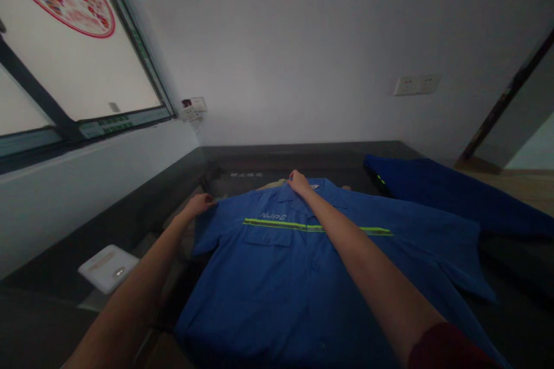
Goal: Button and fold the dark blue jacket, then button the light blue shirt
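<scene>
A blue short-sleeved work shirt (pixel 268 277) with a yellow-green stripe and pale letters on the chest lies spread front side up on a dark glossy table. My left hand (pixel 199 205) pinches the shirt at the top of its left-side sleeve. Up at the collar, my right hand (pixel 298 181) grips the fabric between thumb and fingers. My right forearm crosses over the shirt's front and hides part of the stripe. The far sleeve lies stretched out to the right.
A darker blue garment (pixel 450 190) lies at the table's right side. To the left sits a white flat box (pixel 108 268). The dark table (pixel 277 153) meets a white wall with sockets (pixel 418 85). A window (pixel 78 69) with a red round sticker is at upper left.
</scene>
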Action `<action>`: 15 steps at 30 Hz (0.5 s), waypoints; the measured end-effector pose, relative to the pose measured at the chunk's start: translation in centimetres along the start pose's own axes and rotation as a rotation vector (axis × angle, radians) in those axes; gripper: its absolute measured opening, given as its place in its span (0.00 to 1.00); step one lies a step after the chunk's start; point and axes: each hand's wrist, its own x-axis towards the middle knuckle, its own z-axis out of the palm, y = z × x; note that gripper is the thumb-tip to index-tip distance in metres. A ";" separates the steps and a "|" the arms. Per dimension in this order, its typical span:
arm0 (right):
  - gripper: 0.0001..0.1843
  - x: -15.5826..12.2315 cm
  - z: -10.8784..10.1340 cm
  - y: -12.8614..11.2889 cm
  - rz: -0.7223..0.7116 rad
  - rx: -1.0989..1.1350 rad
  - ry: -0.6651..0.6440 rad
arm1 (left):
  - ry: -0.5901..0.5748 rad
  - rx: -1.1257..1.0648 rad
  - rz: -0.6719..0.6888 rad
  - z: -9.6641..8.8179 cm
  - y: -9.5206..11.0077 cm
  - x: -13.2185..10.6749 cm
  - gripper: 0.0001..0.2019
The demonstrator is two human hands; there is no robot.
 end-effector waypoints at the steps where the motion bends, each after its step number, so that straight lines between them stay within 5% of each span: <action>1: 0.18 0.4 0.3 -0.1 0.023 0.000 -0.004 | -0.009 -0.009 -0.001 0.1 -0.6 -0.2 0.12; 8: 0.21 1.4 1.6 -0.5 0.117 -0.047 -0.004 | 0.003 -0.061 -0.030 -0.5 -2.2 -0.7 0.11; 15: 0.18 0.0 2.9 -0.6 0.059 -0.116 0.060 | 0.187 -0.097 -0.067 -1.5 -1.9 -1.0 0.12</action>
